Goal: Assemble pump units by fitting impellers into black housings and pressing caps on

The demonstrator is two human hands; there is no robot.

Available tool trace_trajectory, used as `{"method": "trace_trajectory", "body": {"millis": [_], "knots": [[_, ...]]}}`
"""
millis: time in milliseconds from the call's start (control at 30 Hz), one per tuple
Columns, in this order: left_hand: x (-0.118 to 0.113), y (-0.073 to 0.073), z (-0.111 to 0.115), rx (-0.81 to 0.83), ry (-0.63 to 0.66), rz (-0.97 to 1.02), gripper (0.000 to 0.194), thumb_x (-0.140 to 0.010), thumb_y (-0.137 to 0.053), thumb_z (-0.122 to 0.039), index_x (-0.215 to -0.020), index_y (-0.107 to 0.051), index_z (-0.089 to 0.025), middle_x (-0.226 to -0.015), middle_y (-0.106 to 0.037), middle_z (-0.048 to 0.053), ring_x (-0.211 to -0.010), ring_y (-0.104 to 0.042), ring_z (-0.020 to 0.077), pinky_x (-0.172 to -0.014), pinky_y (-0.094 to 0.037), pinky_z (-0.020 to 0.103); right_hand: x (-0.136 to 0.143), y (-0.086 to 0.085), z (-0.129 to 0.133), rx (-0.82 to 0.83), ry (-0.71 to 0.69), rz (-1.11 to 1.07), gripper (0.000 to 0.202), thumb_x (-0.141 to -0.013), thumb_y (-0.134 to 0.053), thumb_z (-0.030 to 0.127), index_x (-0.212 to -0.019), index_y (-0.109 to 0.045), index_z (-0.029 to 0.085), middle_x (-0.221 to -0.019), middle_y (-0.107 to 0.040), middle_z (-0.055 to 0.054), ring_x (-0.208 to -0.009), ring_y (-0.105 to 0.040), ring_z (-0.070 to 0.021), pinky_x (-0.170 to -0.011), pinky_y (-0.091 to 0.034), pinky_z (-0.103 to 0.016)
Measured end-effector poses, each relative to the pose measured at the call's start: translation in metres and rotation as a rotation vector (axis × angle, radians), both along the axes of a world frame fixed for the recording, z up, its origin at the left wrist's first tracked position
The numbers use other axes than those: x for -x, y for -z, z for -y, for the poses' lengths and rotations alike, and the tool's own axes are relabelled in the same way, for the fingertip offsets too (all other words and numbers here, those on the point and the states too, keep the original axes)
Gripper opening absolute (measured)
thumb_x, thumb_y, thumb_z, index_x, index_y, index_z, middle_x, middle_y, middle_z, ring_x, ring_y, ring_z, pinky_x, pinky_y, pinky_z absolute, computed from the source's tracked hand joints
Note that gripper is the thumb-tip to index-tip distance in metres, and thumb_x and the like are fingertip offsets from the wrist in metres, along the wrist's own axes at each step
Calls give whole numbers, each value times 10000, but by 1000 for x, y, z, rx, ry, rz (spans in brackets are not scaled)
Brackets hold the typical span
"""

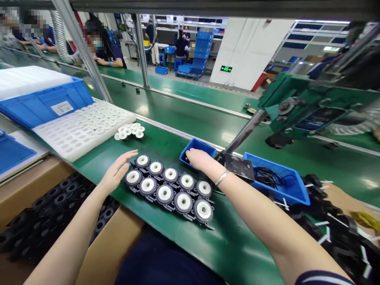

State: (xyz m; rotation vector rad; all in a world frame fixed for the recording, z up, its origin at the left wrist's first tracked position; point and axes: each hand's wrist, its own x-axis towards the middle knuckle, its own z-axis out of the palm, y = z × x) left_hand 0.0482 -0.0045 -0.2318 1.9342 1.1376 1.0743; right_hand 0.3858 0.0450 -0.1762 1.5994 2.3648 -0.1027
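Observation:
Two rows of black round housings (162, 206) with white rings (164, 192) set in their middles lie on the green bench before me. My left hand (117, 172) is at the left end of the rows, fingers stretched and apart, with nothing in it. My right hand (196, 158) reaches down into a small blue bin (208, 147) behind the rows. Its fingers are bent inside the bin, and whatever they touch is hidden. A small pile of loose white rings (130, 130) lies beyond my left hand.
At left, a white foam tray (67, 148) holds more rings beside a blue crate (44, 105). Below it, a cardboard box (114, 233) contains black housings. On the right stand a green machine (311, 103), a blue bin of black cords (292, 190) and piled black parts (335, 225). Co-workers sit farther off.

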Motion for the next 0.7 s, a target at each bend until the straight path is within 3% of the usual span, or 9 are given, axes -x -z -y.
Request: {"method": "trace_trajectory", "body": {"millis": [100, 233, 367, 500, 567, 633, 700], "knots": [[-11, 13, -1, 183, 87, 270, 595, -981, -397, -557, -1428, -511, -181, -1506, -496, 150, -1383, -466, 330, -1161, -364, 465, 1, 2, -2, 19, -18, 43, 320, -964, -609, 362, -1183, -618, 127, -1155, -654, -92, -1005, -661, -188, -876, -579, -385], [-26, 14, 3, 383, 118, 575, 638, -969, -381, -563, -1430, -497, -137, -1355, -615, 171, -1222, -593, 330, -1043, -469, 447, 3, 0, -4, 42, -33, 68, 288, -959, -616, 366, -1096, -640, 114, -1052, -679, -74, -928, -671, -165, -836, -578, -354], [-25, 14, 2, 394, 154, 599, 626, -961, -429, -553, -1418, -508, -133, -1357, -618, 163, -1228, -586, 328, -1033, -469, 418, 4, -7, -4, -36, -17, 48, 194, -924, -576, 201, -1058, -619, 69, -948, -710, -141, -853, -701, -229, -747, -544, -331], [-19, 21, -1, 402, 167, 589, 611, -980, -398, -537, -1438, -485, -141, -1377, -604, 164, -1249, -571, 341, -1057, -449, 449, -1, -34, -2, -176, 20, -6, 203, -916, -485, 158, -1081, -568, 75, -937, -705, -180, -842, -702, -270, -720, -504, -331], [-18, 25, -3, 404, 171, 585, 613, -982, -390, -539, -1445, -476, -147, -1407, -583, 166, -1287, -544, 358, -1079, -431, 470, 1, -48, -1, -285, 58, -192, 228, -923, -490, 197, -1135, -523, 121, -938, -701, -127, -813, -690, -232, -716, -501, -311], [-17, 26, -4, 399, 173, 572, 618, -981, -386, -547, -1449, -471, -154, -1447, -552, 165, -1331, -507, 371, -1101, -413, 482, 13, -57, 1, -358, 89, -566, 231, -913, -521, 230, -1135, -494, 173, -902, -687, -61, -753, -669, -178, -690, -503, -274], [-17, 26, -4, 392, 171, 556, 617, -980, -385, -553, -1449, -473, -162, -1480, -523, 159, -1363, -475, 377, -1119, -396, 486, 35, -59, 2, -321, 56, -964, 196, -903, -545, 250, -1085, -490, 198, -876, -665, -25, -707, -640, -135, -657, -503, -242]]}}
